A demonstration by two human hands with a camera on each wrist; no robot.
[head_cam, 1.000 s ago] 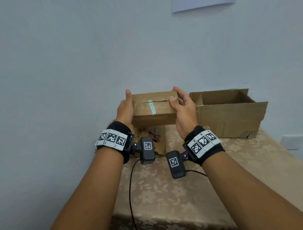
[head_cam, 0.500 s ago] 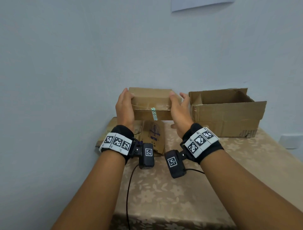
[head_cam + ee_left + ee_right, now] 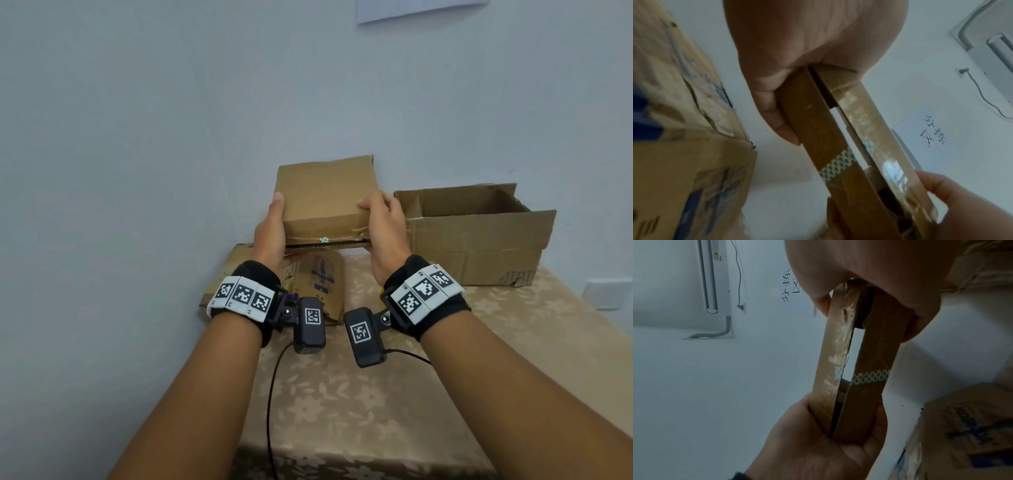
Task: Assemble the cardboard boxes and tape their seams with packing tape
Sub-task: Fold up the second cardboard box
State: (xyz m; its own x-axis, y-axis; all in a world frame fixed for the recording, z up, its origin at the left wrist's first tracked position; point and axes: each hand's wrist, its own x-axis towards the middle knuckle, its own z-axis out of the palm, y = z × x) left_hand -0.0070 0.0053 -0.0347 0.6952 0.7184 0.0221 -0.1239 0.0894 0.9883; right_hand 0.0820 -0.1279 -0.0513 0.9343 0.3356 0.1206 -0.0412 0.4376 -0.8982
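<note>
I hold a small brown cardboard box (image 3: 325, 195) in the air over the table, one hand at each end. My left hand (image 3: 272, 226) grips its left end with the thumb on top, and my right hand (image 3: 378, 222) grips the right end. A plain panel faces up. The near lower face has two flaps (image 3: 813, 116) with a narrow open gap between them. A short strip of green patterned tape (image 3: 871, 377) bridges that gap, and glossy clear tape (image 3: 875, 139) covers one flap. No tape roll is in view.
A larger open cardboard box (image 3: 479, 246) stands at the back right of the table (image 3: 342, 404), which has a beige floral cloth. Flattened printed cardboard (image 3: 318, 281) lies under my hands by the wall. Cables trail from the wrist cameras.
The small box has rolled in my hands. Its seam face with the green tape strip went from facing me to the lower near edge, and a plain panel now faces up.
</note>
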